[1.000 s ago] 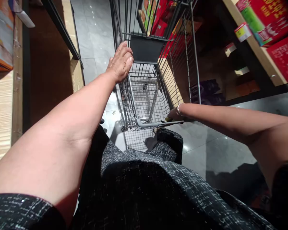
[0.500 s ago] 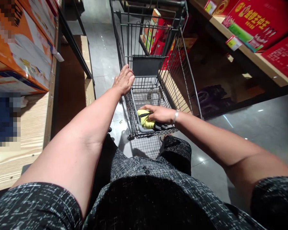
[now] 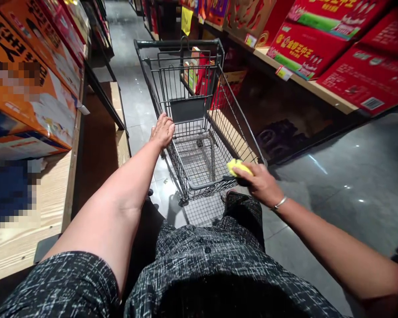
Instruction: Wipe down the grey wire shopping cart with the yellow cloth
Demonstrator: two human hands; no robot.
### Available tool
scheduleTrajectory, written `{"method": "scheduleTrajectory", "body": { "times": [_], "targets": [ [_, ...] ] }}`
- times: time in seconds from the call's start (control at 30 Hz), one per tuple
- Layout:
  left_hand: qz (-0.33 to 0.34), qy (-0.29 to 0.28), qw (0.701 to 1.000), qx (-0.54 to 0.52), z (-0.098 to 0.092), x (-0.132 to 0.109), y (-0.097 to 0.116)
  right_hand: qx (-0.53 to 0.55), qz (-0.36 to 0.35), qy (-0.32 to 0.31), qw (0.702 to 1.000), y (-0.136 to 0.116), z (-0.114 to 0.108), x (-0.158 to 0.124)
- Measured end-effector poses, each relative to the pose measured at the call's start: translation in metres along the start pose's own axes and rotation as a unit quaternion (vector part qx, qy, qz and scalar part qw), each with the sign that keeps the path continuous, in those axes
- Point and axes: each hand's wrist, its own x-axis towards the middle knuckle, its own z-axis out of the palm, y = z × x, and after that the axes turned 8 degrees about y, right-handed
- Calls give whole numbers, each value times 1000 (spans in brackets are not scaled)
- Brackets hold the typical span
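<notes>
In the head view, a person has both arms stretched out over a shopping cart [image 3: 204, 184]. The left hand [image 3: 163, 131] is on the cart's side rail. Its fingers lie close together and bend over the rail. I cannot tell if they squeeze it. The right hand [image 3: 263, 183] holds a soft yellow bundle [image 3: 236, 168]. Its fingers are bent and pinch the bundle, with the yellow part poking out past their tips. Something dark shows just under it. The bundle is at the near right corner of the cart, well apart from the left fingers and to their right. I cannot tell if it touches the rim there. A shiny bracelet [image 3: 280, 203] goes around the wrist behind the right fingers.

Between the two hands is the wire floor of the cart. A dark flat panel [image 3: 187, 110] is just ahead of the left fingers and a bit to their right. The black handle [image 3: 177, 43] is farther ahead.

Far to the left of the left fingers, big orange boxes [image 3: 6, 48] stand on a wooden shelf [image 3: 6, 256]. Ahead of the right fingers and to their right, red boxes [image 3: 308, 48] sit on another shelf [image 3: 334, 102]. A price tag [image 3: 283, 73] is on its edge.
</notes>
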Motion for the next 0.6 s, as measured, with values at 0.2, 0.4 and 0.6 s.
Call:
{"method": "scheduleTrajectory", "body": {
  "times": [0.2, 0.4, 0.6],
  "targets": [
    [-18, 6, 1000, 18, 4, -9, 26, 7, 130, 113, 985, 10, 12, -11],
    [-35, 10, 998, 45, -2, -24, 58, 97, 173, 193, 961, -55, 46, -9],
    [-33, -3, 996, 81, 2, -30, 73, 40, 238, 200, 950, -29, 57, -1]
  ]
}}
